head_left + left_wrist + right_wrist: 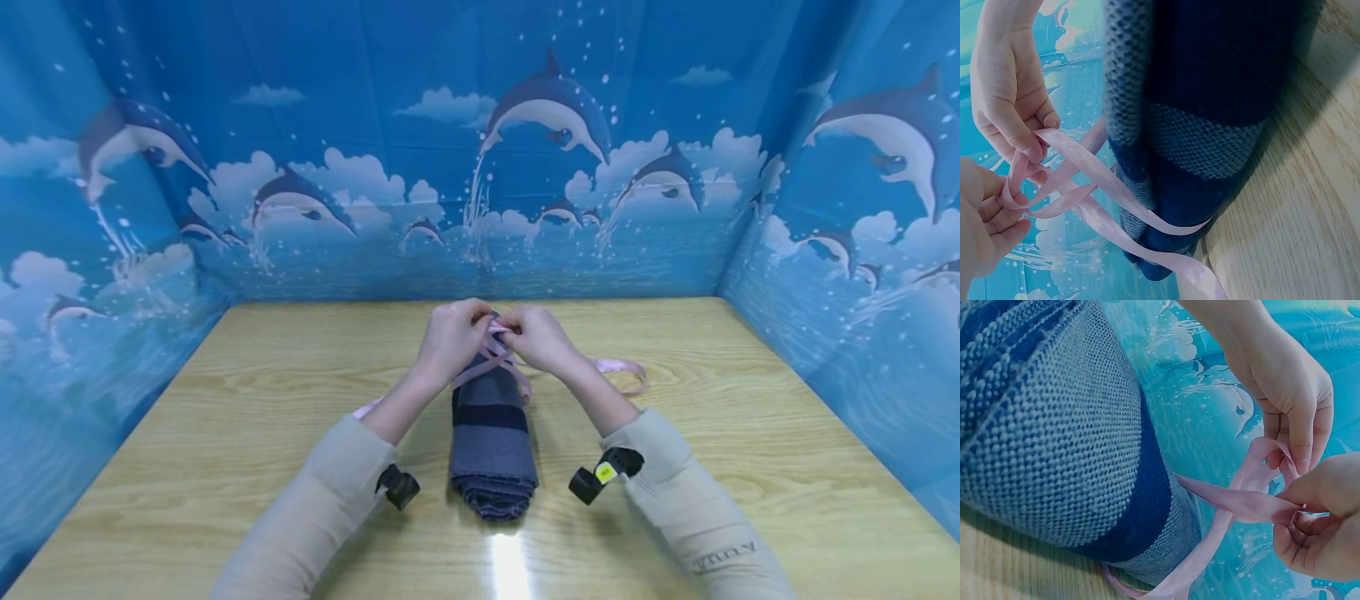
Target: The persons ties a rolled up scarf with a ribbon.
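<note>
A rolled, fringed knitted scarf, grey-blue with dark navy bands, lies lengthwise on the table. Pink ribbon crosses over its far end. Above that end my left hand pinches the ribbon between thumb and fingers. Close beside it, my right hand pinches another part of the ribbon. In the right wrist view, a ribbon loop rises between the two hands, and a strand runs from the scarf to the right fingertips. The left wrist view shows the strands crossing between the hands and the roll.
The wooden table carries the roll near its middle. A loose ribbon tail curls to the right, and another bit of ribbon shows beside the left forearm. Behind and on both sides hangs a blue dolphin-print curtain.
</note>
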Motion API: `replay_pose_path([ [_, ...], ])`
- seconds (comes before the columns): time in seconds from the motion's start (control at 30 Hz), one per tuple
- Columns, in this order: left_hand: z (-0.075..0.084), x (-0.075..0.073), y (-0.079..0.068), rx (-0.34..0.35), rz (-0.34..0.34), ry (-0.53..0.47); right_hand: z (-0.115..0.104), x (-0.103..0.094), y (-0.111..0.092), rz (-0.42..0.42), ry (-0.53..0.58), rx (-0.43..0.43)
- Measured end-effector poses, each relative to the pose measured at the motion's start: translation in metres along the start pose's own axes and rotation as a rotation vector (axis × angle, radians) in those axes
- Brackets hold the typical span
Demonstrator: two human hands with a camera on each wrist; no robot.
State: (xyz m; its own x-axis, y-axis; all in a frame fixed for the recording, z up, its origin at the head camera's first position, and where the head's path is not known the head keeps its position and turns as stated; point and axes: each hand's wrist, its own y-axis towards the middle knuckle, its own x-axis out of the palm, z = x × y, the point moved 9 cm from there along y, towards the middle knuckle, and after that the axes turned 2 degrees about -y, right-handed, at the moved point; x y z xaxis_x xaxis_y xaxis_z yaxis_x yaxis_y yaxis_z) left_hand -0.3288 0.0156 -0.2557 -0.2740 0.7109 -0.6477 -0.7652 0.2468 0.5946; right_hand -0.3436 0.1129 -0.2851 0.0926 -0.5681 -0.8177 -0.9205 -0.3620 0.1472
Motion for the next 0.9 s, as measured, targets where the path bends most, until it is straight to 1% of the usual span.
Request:
replay_pose_path([
  [0.17, 0.0, 0.002, 0.0, -0.003, -0.012, 0.007, 0.003, 0.001, 0.0, 0.001, -0.001, -0.005],
  [0.37, -0.001, 0.002, 0.0, -0.004, -0.006, -0.007, 0.006, 0.004, 0.0, -0.012, 0.058, -0.003],
  [0.5, -0.002, 0.002, 0.0, -0.003, -0.004, -0.01, 0.01, 0.006, 0.0, -0.034, 0.102, 0.035],
  [0.67, -0.002, 0.003, 0.001, 0.006, 0.001, -0.011, 0.015, 0.006, 0.001, -0.036, 0.16, 0.087],
  [0.9, -0.001, 0.002, 0.001, 0.017, 0.017, -0.014, 0.012, 0.006, 0.002, -0.01, 0.212, 0.014],
])
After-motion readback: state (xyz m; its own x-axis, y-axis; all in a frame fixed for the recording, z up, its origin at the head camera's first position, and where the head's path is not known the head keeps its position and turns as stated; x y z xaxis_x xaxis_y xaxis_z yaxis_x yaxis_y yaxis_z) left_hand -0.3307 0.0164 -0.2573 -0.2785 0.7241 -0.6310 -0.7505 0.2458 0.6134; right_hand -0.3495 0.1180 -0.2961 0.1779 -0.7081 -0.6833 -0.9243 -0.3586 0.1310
